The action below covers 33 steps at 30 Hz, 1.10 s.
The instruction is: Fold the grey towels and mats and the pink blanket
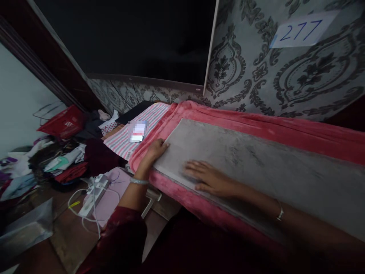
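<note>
A long, flat grey cloth (216,144) with a soft-looking nap lies over a pink plush blanket (194,108). At the cloth's left edge, my left hand (156,149) has its fingers close together and bent on the border, gripping it. My right hand (209,178) rests palm down on the grey surface near the front edge. Its fingers are stretched out and a little blurred.
Left of the blanket, a phone (137,133) with a lit screen lies on a striped cloth (122,141). A white power strip (94,196) with cords sits lower left, near piled clothes (64,163) and a red basket (64,121). A television (128,38) stands behind.
</note>
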Tool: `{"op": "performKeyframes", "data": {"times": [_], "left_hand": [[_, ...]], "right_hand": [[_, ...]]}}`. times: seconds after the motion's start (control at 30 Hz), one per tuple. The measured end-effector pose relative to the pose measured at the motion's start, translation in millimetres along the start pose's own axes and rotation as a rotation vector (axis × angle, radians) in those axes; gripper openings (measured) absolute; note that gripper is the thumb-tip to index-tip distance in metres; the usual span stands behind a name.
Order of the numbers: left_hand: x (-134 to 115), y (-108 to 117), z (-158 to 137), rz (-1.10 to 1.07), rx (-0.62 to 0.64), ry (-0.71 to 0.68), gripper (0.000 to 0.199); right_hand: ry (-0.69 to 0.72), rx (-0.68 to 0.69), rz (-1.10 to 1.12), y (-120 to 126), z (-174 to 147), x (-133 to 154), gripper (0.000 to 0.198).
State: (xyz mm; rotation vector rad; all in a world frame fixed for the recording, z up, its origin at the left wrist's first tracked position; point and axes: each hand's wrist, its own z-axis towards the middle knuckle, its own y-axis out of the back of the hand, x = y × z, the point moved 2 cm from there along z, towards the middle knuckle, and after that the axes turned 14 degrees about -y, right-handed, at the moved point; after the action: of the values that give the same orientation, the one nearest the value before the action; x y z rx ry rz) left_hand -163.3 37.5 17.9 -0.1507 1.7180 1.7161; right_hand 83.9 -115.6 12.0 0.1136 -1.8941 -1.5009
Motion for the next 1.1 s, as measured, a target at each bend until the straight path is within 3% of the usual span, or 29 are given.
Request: {"op": "performKeyframes", "data": {"times": [0.17, 0.3, 0.47, 0.6, 0.77, 0.83, 0.93, 1.03, 1.1], "left_hand": [[2, 8, -34, 0.095, 0.024, -0.014, 0.022], [8, 9, -43, -0.045, -0.022, -0.015, 0.021], [14, 10, -44, -0.252, 0.023, -0.002, 0.021], [15, 10, -47, -0.273, -0.006, -0.012, 0.019], [18, 5, -47, -0.274, -0.052, -0.050, 0.019], [20, 4, -47, -0.300, -0.070, -0.039, 0.020], [22, 4, -47, -0.303, -0.086, -0.043, 0.019], [22, 6, -47, -0.292, -0.089, -0.064, 0.019], [23, 7, -48, -0.288, -0.094, -0.063, 0.020]], "right_hand": [[-0.306, -0.178, -0.152, 30, 50, -62, 0.067], [-0.403, -0.201, -0.254, 21, 75, -70, 0.069], [-0.146, -0.048, -0.232, -8, 81, -17, 0.070], [0.044, 0.101, -0.125, -23, 73, 24, 0.077], [0.170, 0.203, 0.045, -17, 75, 29, 0.068], [0.107, 0.111, 0.053, -3, 86, 14, 0.065], [-0.146, -0.098, -0.081, 20, 108, -17, 0.065], [-0.367, -0.146, -0.221, 30, 127, -37, 0.065], [-0.417, -0.158, -0.264, 25, 136, -35, 0.066]]}}
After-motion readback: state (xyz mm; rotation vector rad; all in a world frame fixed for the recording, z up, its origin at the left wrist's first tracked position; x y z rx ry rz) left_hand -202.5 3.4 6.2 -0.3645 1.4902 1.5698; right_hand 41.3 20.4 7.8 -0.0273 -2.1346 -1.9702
